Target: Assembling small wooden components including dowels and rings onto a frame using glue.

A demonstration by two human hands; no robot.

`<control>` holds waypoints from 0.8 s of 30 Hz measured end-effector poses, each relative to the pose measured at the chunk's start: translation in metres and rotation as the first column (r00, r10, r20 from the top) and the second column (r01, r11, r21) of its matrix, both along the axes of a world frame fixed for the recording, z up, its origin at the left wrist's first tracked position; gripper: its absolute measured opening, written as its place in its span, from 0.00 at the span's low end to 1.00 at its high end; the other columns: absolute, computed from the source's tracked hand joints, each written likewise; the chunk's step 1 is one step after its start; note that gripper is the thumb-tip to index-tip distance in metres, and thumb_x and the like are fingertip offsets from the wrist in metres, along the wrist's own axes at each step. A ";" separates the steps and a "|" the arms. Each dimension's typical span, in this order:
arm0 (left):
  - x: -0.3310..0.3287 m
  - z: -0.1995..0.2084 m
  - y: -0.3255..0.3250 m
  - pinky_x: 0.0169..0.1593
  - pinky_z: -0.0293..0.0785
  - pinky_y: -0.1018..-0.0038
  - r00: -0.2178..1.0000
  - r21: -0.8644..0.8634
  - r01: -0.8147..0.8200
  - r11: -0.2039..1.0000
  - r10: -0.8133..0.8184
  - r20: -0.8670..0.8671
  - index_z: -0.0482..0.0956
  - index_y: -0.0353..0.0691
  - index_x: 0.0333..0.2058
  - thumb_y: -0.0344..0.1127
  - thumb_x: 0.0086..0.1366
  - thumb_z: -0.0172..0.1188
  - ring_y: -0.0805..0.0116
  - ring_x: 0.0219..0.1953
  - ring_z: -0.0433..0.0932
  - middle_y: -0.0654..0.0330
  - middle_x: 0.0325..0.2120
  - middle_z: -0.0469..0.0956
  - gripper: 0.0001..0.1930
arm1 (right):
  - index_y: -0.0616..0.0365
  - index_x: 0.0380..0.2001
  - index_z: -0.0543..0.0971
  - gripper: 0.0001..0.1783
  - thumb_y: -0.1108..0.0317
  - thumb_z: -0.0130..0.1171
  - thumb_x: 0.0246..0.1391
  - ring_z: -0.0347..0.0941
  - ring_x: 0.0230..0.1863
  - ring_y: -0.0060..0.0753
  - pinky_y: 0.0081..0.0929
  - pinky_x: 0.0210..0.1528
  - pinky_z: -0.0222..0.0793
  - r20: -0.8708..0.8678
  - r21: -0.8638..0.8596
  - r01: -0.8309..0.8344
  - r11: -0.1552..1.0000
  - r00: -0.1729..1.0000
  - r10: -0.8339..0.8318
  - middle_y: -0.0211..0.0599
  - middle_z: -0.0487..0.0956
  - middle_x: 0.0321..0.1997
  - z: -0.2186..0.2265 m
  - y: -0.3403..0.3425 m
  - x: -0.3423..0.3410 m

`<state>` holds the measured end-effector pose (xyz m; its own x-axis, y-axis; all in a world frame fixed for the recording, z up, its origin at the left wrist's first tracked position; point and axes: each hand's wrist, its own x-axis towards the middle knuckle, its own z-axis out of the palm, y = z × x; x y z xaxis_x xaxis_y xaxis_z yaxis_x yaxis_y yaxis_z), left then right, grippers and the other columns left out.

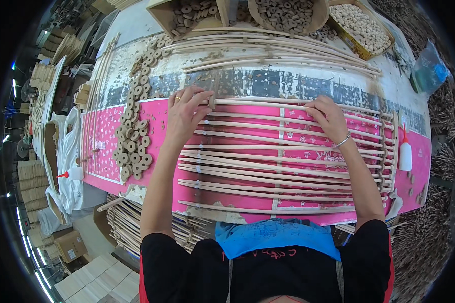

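Pale wooden rods (268,168) lie side by side across the pink table cover, their right ends in a column of small brown wooden rings (384,146). My left hand (187,108) is closed, pinching a brown wooden ring (212,102) at the left end of the farthest rod of this set. Near the middle of the far rods, my right hand (328,117) is closed with thumb and fingertips around a thin wooden rod (260,103). To the left of my left hand, loose wooden rings (133,144) lie in a long heap.
At the far edge stand a wooden box (187,17) and a round container (290,12) of brown rings, plus a tray (361,28) of pale pieces. More rods (283,50) lie before them. Red-tipped white glue bottles (405,154) stand at right and lie at left (75,173).
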<state>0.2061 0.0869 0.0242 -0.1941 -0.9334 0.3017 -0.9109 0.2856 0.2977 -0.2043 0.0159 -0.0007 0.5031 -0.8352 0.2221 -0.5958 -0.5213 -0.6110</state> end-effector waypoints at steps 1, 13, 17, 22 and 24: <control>-0.001 -0.002 0.001 0.66 0.60 0.54 1.000 0.018 -0.002 1.000 0.003 -0.021 0.82 0.53 0.55 0.39 0.61 0.68 0.57 0.59 0.72 0.65 0.52 0.77 0.21 | 0.60 0.39 0.83 0.08 0.66 0.63 0.62 0.73 0.38 0.41 0.34 0.43 0.68 -0.007 0.011 0.007 1.000 1.000 -0.007 0.39 0.75 0.31 0.002 0.003 0.001; -0.002 -0.007 0.003 0.65 0.61 0.54 0.999 -0.024 -0.012 1.000 0.011 -0.050 0.82 0.51 0.53 0.37 0.60 0.69 0.58 0.56 0.74 0.64 0.50 0.77 0.21 | 0.58 0.35 0.83 0.08 0.64 0.62 0.61 0.75 0.39 0.44 0.38 0.43 0.71 -0.030 -0.114 0.021 0.993 0.999 -0.025 0.37 0.79 0.34 0.000 0.008 0.003; 0.011 0.007 0.015 0.68 0.58 0.53 0.997 -0.002 -0.077 0.997 0.077 -0.030 0.79 0.54 0.59 0.38 0.60 0.69 0.59 0.60 0.73 0.64 0.54 0.76 0.26 | 0.59 0.35 0.84 0.08 0.65 0.63 0.61 0.75 0.38 0.44 0.38 0.41 0.70 -0.044 -0.188 0.007 0.982 0.999 -0.015 0.38 0.78 0.32 0.024 0.008 0.022; -0.019 0.046 0.023 0.74 0.49 0.50 0.999 -0.163 0.030 0.986 -0.024 0.041 0.68 0.56 0.70 0.41 0.61 0.69 0.60 0.68 0.68 0.61 0.64 0.72 0.37 | 0.57 0.34 0.84 0.07 0.65 0.64 0.60 0.74 0.34 0.44 0.39 0.37 0.69 -0.070 -0.342 -0.076 0.937 0.996 0.055 0.38 0.76 0.29 0.080 0.009 0.065; -0.019 0.050 0.029 0.66 0.62 0.56 0.996 -0.186 0.091 0.978 -0.088 0.025 0.69 0.53 0.68 0.37 0.63 0.66 0.59 0.59 0.74 0.60 0.57 0.76 0.34 | 0.55 0.34 0.84 0.07 0.64 0.65 0.58 0.74 0.34 0.43 0.38 0.37 0.70 -0.062 -0.417 -0.108 0.903 0.994 0.091 0.36 0.76 0.29 0.100 0.011 0.106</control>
<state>0.1867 0.1159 0.0737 -0.2809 -0.8396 0.4648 -0.8836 0.4153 0.2162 -0.0987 0.0266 0.0992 0.5942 -0.6149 0.5184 -0.5468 -0.7816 -0.3003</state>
